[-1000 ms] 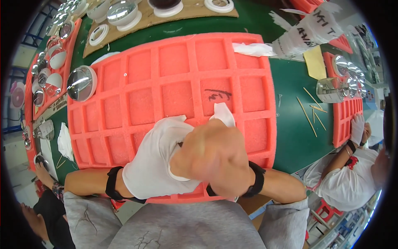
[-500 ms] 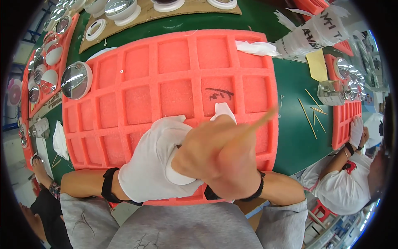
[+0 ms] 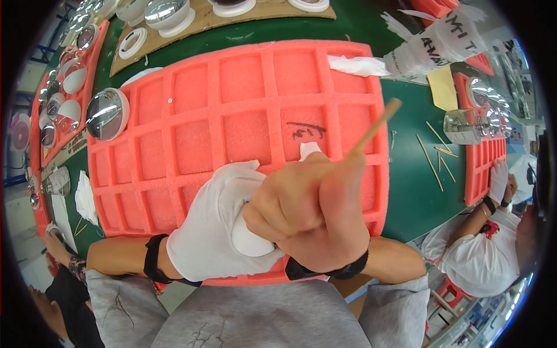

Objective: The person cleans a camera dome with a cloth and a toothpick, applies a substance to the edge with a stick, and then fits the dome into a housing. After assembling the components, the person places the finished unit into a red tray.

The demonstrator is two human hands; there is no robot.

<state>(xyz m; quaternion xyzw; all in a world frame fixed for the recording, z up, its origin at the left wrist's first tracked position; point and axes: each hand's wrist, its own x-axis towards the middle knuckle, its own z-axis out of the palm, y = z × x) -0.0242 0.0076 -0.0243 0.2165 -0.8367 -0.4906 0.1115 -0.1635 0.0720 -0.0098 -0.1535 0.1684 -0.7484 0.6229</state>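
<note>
- In the head view, the left hand (image 3: 212, 217), in a white glove, is closed around a smooth white round piece (image 3: 250, 240); glove and knuckles hide much of its shape.
- The bare right hand (image 3: 313, 211) is clenched, pinching a thin wooden stick (image 3: 378, 129) whose free end points up and to the right, away from the round piece.
- Both held things are above the near part of the pink foam tray (image 3: 217, 139). If the glove slides on the smooth surface, the piece could twist loose and drop onto the foam, or over the near edge toward the person's lap.
- The bare fingers are touching the piece or just beside it; I cannot tell which. Skin contact could leave smudges.
- The stick looks slender, so hard or slanted pressure could snap it, and a careless poke could scratch a finish.
- A mirrored dome (image 3: 107, 114) sits at the tray's far left corner; a knock to the foam could set it rolling onto the green table (image 3: 409, 203).
- A white tissue (image 3: 357, 65) lies over the far right corner, where a passing hand could drag it.
- Loose sticks (image 3: 430, 165) and a glass jar (image 3: 462, 127) are to the right; a wide elbow swing could scatter or knock them.
</note>
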